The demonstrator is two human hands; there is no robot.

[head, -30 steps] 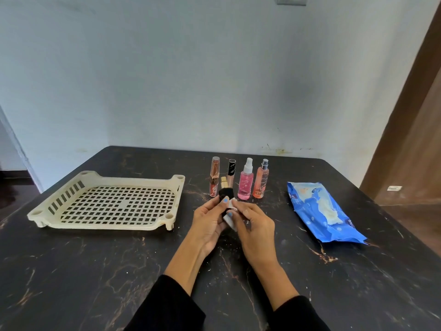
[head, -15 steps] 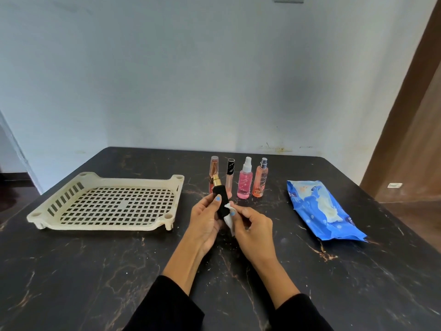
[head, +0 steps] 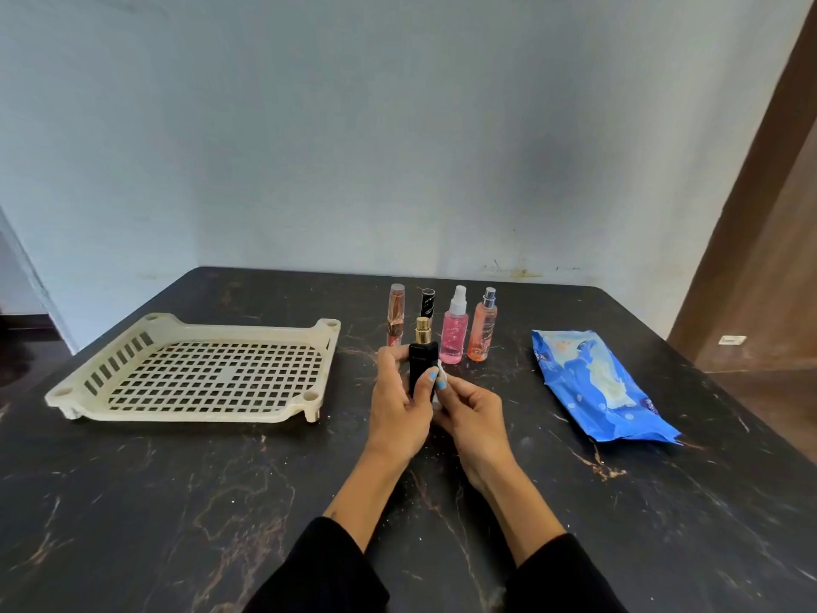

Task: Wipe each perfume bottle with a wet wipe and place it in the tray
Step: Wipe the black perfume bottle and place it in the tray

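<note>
My left hand (head: pixel 398 402) grips a black perfume bottle (head: pixel 422 362) with a gold sprayer, held upright above the table's middle. My right hand (head: pixel 475 413) pinches a small white wet wipe (head: pixel 440 389) against the bottle's right side. Behind them stand several more bottles in a row: a slim amber one (head: pixel 395 314), a black-capped one (head: pixel 427 302), a pink one (head: pixel 454 331) and an orange one (head: pixel 482 329). The cream slotted tray (head: pixel 199 369) lies to the left with nothing in it.
A blue pack of wet wipes (head: pixel 592 382) lies on the right of the dark marble table (head: pixel 177 502). A pale wall rises behind the table's far edge. A wooden door stands at the far right.
The black bottle went from tilted to upright in my left hand. The wipe in my right hand slid along the bottle's side.
</note>
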